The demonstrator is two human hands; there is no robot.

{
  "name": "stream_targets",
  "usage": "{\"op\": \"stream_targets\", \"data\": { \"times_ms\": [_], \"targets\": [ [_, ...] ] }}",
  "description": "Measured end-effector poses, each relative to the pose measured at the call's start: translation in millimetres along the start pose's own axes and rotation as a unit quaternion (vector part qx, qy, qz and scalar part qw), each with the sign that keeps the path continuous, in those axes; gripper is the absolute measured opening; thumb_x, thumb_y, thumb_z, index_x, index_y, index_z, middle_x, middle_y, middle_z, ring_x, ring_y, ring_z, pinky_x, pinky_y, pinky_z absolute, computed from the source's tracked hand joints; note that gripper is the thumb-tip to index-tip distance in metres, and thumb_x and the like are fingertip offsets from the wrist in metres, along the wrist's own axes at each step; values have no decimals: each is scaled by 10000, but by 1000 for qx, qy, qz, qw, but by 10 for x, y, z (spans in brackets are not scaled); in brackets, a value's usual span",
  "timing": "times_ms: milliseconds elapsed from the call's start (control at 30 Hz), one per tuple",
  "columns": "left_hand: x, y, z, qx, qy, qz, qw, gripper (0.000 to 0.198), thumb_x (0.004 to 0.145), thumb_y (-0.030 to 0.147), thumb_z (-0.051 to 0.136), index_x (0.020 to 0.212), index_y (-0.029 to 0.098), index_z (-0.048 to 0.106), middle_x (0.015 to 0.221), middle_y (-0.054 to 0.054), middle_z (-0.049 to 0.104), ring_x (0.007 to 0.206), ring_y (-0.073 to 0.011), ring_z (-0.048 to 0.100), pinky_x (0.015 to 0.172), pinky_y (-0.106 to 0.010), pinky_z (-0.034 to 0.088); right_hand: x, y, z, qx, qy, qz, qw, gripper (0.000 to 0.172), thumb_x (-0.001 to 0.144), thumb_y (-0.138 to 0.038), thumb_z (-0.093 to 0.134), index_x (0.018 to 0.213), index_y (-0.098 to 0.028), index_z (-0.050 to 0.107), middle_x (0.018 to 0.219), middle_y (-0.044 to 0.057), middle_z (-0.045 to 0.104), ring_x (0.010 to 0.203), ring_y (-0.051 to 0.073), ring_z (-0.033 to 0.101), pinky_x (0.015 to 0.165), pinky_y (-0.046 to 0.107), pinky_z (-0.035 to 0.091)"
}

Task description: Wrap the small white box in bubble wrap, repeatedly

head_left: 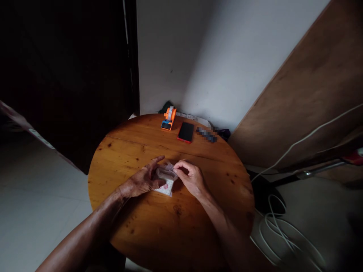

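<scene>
- The left hand point(149, 180) is half open: its index finger points outward, away from the body, and its thumb lies over the face of the packet. Whether its other fingers grip from below, I cannot tell.
- The small, white, box-shaped packet with a pink mark point(167, 188) sits between the hands, low over the round, varnished wooden table point(127, 151).
- At the packet's far edge, beside the right hand's fingertips, crumpled, translucent plastic film point(168, 166) stands loose. The wrapping looks unfinished as it lies, with that end left to settle; whether it is opening or closing is unclear.
- Well beyond the left hand stands an orange and blue plastic holder with a white roll point(170, 115); no brand is readable.
- The right hand point(189, 177) is nearly closed, thumb and finger apparently pinching the film's edge.
- Beyond the right hand lies a black-screened phone in a red case point(186, 132), without legible lettering.
- Farther back, a white printed strip point(193, 118) carries dark characters too small to read.
</scene>
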State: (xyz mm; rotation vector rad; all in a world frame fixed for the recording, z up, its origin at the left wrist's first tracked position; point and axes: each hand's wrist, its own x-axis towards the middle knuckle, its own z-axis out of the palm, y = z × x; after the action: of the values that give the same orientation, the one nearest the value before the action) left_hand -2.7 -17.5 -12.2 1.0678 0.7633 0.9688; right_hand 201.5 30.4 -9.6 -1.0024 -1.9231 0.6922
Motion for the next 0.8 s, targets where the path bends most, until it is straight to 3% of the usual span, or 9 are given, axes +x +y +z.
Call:
{"op": "stream_targets", "data": {
  "times_ms": [200, 333, 400, 533, 600, 800],
  "targets": [
    [-6, 2, 7, -3, -8, 6, 1000, 957, 733, 184, 821, 1515, 242, 272, 1348, -173, 559, 1121, -238, 600, 940, -360, 457, -8, 58, -2, -14, -3, 51, 999, 147, 792, -226, 611, 924, -238, 672, 889, 18, 714, 815, 181, 653, 725, 290, 506],
    [1, -9, 9, -4, -4, 6, 1000, 969, 729, 179, 822, 1517, 239, 261, 1343, -166, 558, 1116, -232, 600, 936, -352, 453, 5, 84, 6, -24, -14, 47, 998, 44, 787, -222, 603, 768, -227, 642, 793, 5, 685, 742, 173, 637, 688, 283, 484],
    [4, -12, 8, 0, -4, 6, 1000, 963, 736, 186, 817, 1517, 229, 254, 1351, -167, 547, 1116, -226, 597, 944, -349, 444, 13, 70, 5, -13, -4, 22, 1000, 74, 785, -222, 600, 712, -223, 613, 796, 9, 667, 763, 172, 632, 717, 285, 482],
    [1, -2, 10, 2, -8, 8, 1000, 962, 740, 220, 821, 1517, 226, 253, 1349, -168, 541, 1128, -234, 585, 953, -357, 434, 14, 36, 4, 5, 0, 34, 999, 37, 776, -233, 611, 801, -229, 637, 825, 9, 674, 770, 168, 633, 718, 282, 489],
    [0, 5, 12, 1, -7, 7, 1000, 979, 729, 237, 831, 1517, 228, 250, 1339, -167, 545, 1128, -240, 580, 946, -363, 435, 11, 31, 6, 10, -6, 58, 998, 119, 764, -233, 621, 878, -231, 656, 836, 6, 689, 746, 164, 633, 688, 275, 491],
    [0, 5, 14, 11, -8, 7, 1000, 952, 733, 252, 829, 1507, 233, 276, 1327, -168, 549, 1114, -244, 583, 959, -388, 432, 16, -1, 2, 16, -16, 27, 999, 81, 792, -224, 589, 727, -219, 637, 712, -9, 657, 666, 146, 607, 639, 251, 471]
  ]
}}
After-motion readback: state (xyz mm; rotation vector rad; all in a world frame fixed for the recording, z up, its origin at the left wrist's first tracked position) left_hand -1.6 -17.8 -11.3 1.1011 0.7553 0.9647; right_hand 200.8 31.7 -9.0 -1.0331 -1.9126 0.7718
